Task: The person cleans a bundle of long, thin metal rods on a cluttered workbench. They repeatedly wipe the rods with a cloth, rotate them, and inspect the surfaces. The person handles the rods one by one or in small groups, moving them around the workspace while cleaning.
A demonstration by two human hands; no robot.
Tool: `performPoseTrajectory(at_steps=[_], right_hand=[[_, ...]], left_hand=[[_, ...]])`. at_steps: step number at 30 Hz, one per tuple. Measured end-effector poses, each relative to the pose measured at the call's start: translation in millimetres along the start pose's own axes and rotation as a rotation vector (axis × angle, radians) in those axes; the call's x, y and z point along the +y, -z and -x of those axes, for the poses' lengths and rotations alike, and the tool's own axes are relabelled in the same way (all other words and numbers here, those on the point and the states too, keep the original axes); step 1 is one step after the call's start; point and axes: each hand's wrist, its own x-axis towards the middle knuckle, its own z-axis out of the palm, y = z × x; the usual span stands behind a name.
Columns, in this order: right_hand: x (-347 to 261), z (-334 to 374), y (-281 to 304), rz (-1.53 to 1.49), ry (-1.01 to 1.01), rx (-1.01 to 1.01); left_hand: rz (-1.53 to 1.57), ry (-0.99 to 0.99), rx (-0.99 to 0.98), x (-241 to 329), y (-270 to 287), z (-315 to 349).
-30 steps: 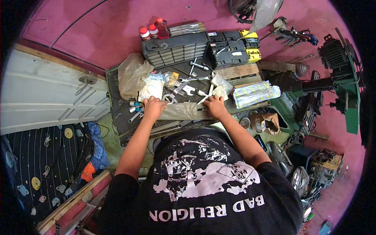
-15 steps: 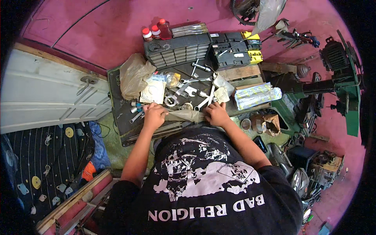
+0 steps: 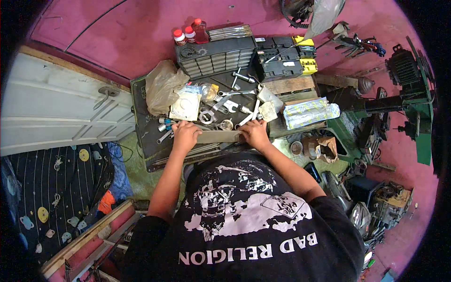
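Between my two hands, near the front edge of the workbench, stretches a flat grey-brown strip (image 3: 218,137) that looks like thin plastic. My left hand (image 3: 186,136) grips its left end with the fingers closed. At the other end, my right hand (image 3: 255,135) pinches it. Just beyond lie a large ring-ended wrench (image 3: 206,116), several combination spanners (image 3: 237,93) and a small round part (image 3: 226,125). Blue-banded sockets (image 3: 165,124) rest beside my left hand. A pale square packet (image 3: 268,111) lies beyond my right hand.
A drawer cabinet (image 3: 216,62) and black-and-yellow cases (image 3: 282,61) stand at the back of the bench. A crumpled plastic bag (image 3: 162,89) sits at the left, a silvery wrapped package (image 3: 310,113) at the right. A green drill press (image 3: 418,103) stands far right, beside the pink wall.
The strip was crumpled and bunched at its right end; now it is flat and taut between my hands. My right hand has shifted slightly left.
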Motion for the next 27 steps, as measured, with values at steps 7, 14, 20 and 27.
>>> performPoseTrajectory(at_steps=[7,14,20,27], right_hand=[[37.0,34.7,19.6,0.056,-0.329,0.035],[26.8,74.6,23.2,0.16,-0.34,-0.215],[22.8,66.6,14.2,0.168,-0.441,-0.264],[29.2,69.8,11.7,0.181,-0.473,-0.203]], left_hand=[[0.066,0.155,0.204,-17.9,-4.5,28.1],[-0.011,0.305,0.038,-47.1,-9.0,84.6],[-0.104,0.189,-0.243,-31.4,-2.0,75.3],[-0.117,0.098,-0.157,-52.8,-25.2,61.7]])
